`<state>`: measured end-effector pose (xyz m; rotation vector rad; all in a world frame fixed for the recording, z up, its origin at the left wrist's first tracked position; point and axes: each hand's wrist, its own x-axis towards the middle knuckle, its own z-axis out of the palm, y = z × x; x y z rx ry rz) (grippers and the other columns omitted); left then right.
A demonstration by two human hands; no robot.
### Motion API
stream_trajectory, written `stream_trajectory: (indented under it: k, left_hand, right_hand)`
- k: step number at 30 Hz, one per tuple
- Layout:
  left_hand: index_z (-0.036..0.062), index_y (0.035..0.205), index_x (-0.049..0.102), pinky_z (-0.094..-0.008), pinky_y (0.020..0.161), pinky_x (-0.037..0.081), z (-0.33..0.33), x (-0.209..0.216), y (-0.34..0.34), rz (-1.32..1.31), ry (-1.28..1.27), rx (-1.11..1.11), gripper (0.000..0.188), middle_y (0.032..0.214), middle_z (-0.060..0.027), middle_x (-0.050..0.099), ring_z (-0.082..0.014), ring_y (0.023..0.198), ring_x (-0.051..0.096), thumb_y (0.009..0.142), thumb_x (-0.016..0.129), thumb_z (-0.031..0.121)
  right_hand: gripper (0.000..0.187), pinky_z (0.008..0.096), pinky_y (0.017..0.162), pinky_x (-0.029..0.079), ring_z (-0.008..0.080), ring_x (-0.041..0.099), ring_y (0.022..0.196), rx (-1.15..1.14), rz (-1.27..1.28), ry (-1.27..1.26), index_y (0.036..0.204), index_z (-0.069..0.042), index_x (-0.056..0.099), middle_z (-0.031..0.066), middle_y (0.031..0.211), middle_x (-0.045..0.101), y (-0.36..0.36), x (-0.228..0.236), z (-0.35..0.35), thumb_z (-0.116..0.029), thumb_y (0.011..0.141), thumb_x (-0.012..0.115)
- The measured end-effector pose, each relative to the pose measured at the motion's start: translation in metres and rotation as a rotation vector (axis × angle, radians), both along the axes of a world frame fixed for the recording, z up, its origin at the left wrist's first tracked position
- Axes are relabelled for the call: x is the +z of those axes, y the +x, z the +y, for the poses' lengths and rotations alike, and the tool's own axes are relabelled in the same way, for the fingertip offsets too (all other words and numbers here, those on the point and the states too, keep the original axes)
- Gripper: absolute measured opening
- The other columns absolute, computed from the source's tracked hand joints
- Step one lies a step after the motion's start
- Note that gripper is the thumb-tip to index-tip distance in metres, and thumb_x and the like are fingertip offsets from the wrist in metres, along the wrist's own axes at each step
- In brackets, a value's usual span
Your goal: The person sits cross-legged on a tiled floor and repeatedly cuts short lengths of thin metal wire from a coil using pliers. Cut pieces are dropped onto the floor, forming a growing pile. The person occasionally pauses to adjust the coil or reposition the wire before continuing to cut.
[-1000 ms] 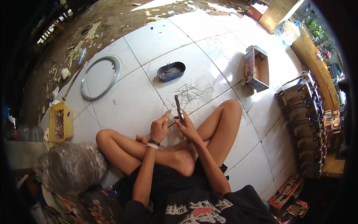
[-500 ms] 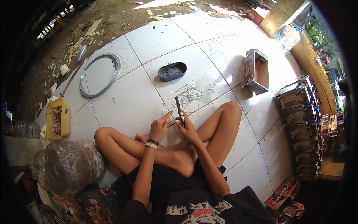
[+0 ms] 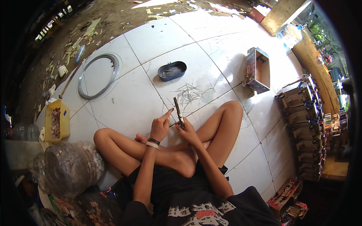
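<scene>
My right hand (image 3: 187,132) is wrapped round a narrow dark metal tool that looks like pliers (image 3: 178,113), its long end pointing up and away from me. Just left of it is my left hand (image 3: 160,128), index finger stretched toward the tool and the other fingers curled in. Whatever the curled fingers hold is hidden. A thin wire trails over the tiles from a coil of wire (image 3: 80,83) toward my left leg. Beyond both hands lies a loose pile of short straight wire pieces (image 3: 189,93). Behind the pile stands a dark blue oval tub (image 3: 171,78) with more pieces in it.
A yellow bin of scraps (image 3: 66,126) and a big clear plastic jug (image 3: 75,165) stand at left. An open box (image 3: 260,71) sits at right, near stacked small wooden toy-like vehicles (image 3: 301,132). My crossed legs frame the tile floor (image 3: 126,101) before me.
The whole view has shifted slightly. Both hands keep nearly the same pose, with the pliers still in my right hand.
</scene>
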<state>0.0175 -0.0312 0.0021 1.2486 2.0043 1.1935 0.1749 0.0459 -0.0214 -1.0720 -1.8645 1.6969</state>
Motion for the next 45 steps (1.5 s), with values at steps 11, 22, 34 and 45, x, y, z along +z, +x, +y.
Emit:
stream_trajectory:
  k: [11,22,34,45]
  left_hand:
    - [0.016,0.143,0.063,-0.0479,0.061,0.047,0.009,0.01,0.001,0.065,-0.007,-0.029,0.046,0.067,-0.0233,0.059,-0.0384,0.059,0.061,0.099,0.054,0.009]
    - [0.0154,0.14,0.066,-0.0494,0.062,0.049,0.019,0.018,0.0,0.131,-0.029,-0.012,0.043,0.069,-0.0227,0.062,-0.04,0.064,0.064,0.099,0.054,0.01]
    - [0.0167,0.141,0.065,-0.0485,0.061,0.048,0.012,0.021,-0.003,0.1,-0.07,-0.031,0.045,0.068,-0.0223,0.061,-0.0391,0.062,0.062,0.098,0.055,0.008]
    - [0.0196,0.135,0.07,-0.0478,0.065,0.051,0.001,0.015,-0.007,0.18,-0.058,0.029,0.039,0.075,-0.0186,0.066,-0.0371,0.067,0.064,0.098,0.06,0.011]
  right_hand:
    - [0.034,0.0311,0.086,0.051,0.0166,0.064,0.097,-0.001,-0.043,-0.062,0.129,0.003,0.055,0.0113,0.106,0.07,0.005,-0.012,0.0,-0.007,0.096,0.061]
    - [0.03,0.0317,0.087,0.049,0.018,0.06,0.096,-0.003,0.031,-0.119,0.118,0.003,0.06,0.0113,0.107,0.068,0.007,-0.007,-0.002,-0.002,0.089,0.056]
    - [0.027,0.0355,0.074,0.052,0.0216,0.063,0.08,0.002,-0.039,-0.028,0.117,0.001,0.056,0.0138,0.09,0.067,0.007,-0.018,-0.002,-0.011,0.094,0.063]
    - [0.03,0.0467,0.074,0.055,0.0406,0.071,0.083,-0.155,-0.362,0.036,0.096,0.002,0.063,0.0246,0.087,0.072,-0.01,0.005,0.003,-0.024,0.09,0.076]
